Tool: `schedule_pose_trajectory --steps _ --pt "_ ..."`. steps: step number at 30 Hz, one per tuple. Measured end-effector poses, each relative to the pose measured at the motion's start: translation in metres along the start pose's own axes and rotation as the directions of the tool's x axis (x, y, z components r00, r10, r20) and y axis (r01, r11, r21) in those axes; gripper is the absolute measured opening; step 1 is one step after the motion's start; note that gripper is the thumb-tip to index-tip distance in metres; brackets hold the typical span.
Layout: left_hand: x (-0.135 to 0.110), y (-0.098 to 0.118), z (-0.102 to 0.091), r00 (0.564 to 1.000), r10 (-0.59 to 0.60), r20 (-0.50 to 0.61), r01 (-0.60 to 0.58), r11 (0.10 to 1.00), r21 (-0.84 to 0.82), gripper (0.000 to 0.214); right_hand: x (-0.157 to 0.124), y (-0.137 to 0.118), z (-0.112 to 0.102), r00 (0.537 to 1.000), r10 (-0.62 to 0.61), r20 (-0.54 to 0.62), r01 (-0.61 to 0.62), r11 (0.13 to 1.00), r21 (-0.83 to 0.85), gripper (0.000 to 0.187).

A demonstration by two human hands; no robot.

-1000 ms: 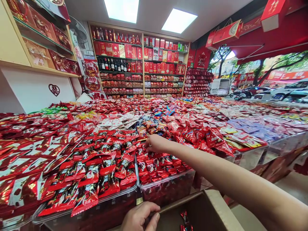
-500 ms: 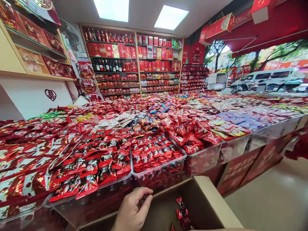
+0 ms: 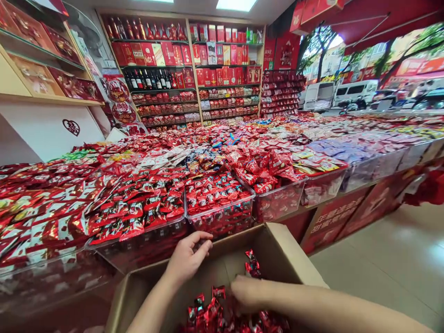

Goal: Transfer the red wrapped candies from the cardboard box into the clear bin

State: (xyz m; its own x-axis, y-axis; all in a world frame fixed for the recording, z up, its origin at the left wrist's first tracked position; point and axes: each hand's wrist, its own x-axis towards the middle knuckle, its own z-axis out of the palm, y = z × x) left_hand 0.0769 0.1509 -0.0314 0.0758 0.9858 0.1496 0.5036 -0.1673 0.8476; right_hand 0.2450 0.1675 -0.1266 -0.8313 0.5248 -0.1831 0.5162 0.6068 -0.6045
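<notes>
An open cardboard box (image 3: 291, 254) stands in front of me, its flap folded out on the right. Loose candies in shiny red wrappers (image 3: 211, 310) lie at its bottom, and a few more rest against its far right inside wall. My left hand (image 3: 189, 254) is at the box's far rim, index finger over the edge and thumb on the inner side, closed around it. Reaching in from the right, my right hand (image 3: 248, 292) is down among the candies; its fingers point downward, hidden and slightly blurred.
Behind the box, clear plastic bins (image 3: 222, 210) hold heaps of red-wrapped sweets. More heaped bins (image 3: 321, 180) run along the counter to the right. Shelves of bottles and red boxes (image 3: 166, 53) line the back wall. Tiled floor (image 3: 385, 249) lies at the right.
My right arm has come into view from the right, its hand now inside the box. The view has tipped downward, showing more candies. My left hand stays at the far rim.
</notes>
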Motion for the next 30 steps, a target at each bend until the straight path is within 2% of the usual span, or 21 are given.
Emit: schedule_pose_trajectory --steps 2,4,6,8,10,12,14,19,21,25,30 --pt "-0.003 0.002 -0.003 0.998 -0.039 0.048 0.042 0.996 -0.077 0.025 -0.007 -0.005 -0.015 0.985 0.057 -0.162 -0.023 0.979 0.203 0.019" --pt "-0.006 0.007 -0.005 0.992 -0.041 0.118 0.058 0.988 -0.143 0.027 -0.016 -0.015 -0.031 0.944 0.115 -0.309 0.019 0.916 0.401 0.027" --pt "-0.008 0.014 -0.006 0.978 -0.016 0.207 0.057 0.979 -0.194 0.029 -0.021 -0.026 -0.043 0.925 0.143 -0.352 0.13 0.751 0.648 0.029" --pt "-0.01 0.02 -0.003 0.965 0.017 0.261 0.04 0.976 -0.212 0.029 -0.021 -0.034 -0.048 0.928 0.156 -0.339 0.218 0.512 0.831 0.032" --pt "-0.009 0.022 0.002 0.97 0.023 0.242 0.026 0.979 -0.201 0.02 -0.017 -0.037 -0.046 0.925 0.167 -0.343 0.261 0.376 0.889 0.033" --pt "-0.008 0.02 0.008 0.982 -0.004 0.19 0.041 0.981 -0.191 0.013 -0.011 -0.037 -0.04 0.911 0.194 -0.365 0.293 0.318 0.901 0.036" --pt "-0.007 0.016 0.014 0.984 -0.054 0.169 0.091 0.973 -0.214 0.015 -0.007 -0.037 -0.034 0.904 0.22 -0.368 0.305 0.273 0.912 0.038" --pt "-0.007 0.008 0.021 0.981 -0.173 0.086 0.191 0.936 -0.297 0.016 -0.009 -0.04 -0.032 0.907 0.277 -0.317 0.296 0.116 0.948 0.035" --pt "-0.008 0.008 0.02 0.976 -0.21 0.065 0.219 0.92 -0.325 0.016 -0.012 -0.041 -0.035 0.913 0.261 -0.314 0.295 0.11 0.949 0.034" --pt "-0.008 0.009 0.019 0.964 -0.252 0.088 0.266 0.893 -0.362 0.02 -0.015 -0.037 -0.037 0.898 0.277 -0.342 0.287 0.22 0.932 0.033" --pt "-0.009 0.006 0.019 0.953 -0.279 0.116 0.302 0.889 -0.344 0.02 -0.018 -0.036 -0.036 0.854 0.343 -0.392 0.303 0.286 0.909 0.033"
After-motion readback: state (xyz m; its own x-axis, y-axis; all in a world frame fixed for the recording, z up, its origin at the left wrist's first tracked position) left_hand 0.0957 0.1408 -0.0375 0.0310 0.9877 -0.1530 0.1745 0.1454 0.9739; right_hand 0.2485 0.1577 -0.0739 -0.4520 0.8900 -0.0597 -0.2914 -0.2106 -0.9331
